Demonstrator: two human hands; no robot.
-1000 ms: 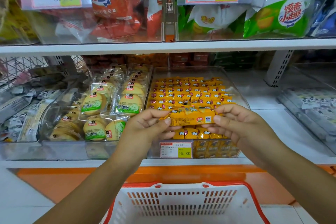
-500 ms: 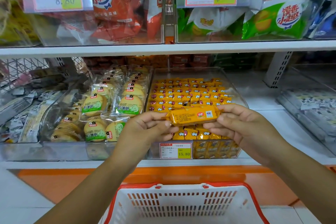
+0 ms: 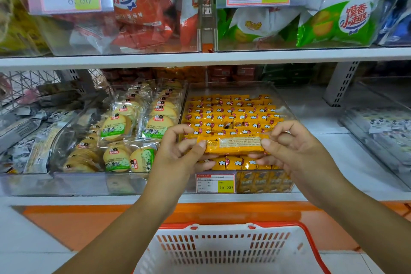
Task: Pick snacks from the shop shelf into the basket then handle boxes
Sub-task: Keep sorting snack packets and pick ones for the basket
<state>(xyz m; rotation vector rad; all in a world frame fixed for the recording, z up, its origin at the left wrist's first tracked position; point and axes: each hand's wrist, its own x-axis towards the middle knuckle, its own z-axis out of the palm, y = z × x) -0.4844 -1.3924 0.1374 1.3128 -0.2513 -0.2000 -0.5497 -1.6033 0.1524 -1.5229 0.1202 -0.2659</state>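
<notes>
Head view: the left hand (image 3: pixel 178 154) and right hand (image 3: pixel 298 151) are each pinching one end of a yellow snack packet (image 3: pixel 233 143), thumbs in front and fingers curled behind. The packet is hovering in front of the clear bin (image 3: pixel 285 107) of matching yellow packets, well above the red-rimmed white basket (image 3: pixel 309 232). The likely risk is that the wrapper is looking slick and the pinches are sitting only at its ends. Letting go unevenly could be sending it swinging down short of the basket, onto the floor. The packet's long axis is running left to right, roughly level, with its fine-print panel facing the camera.
</notes>
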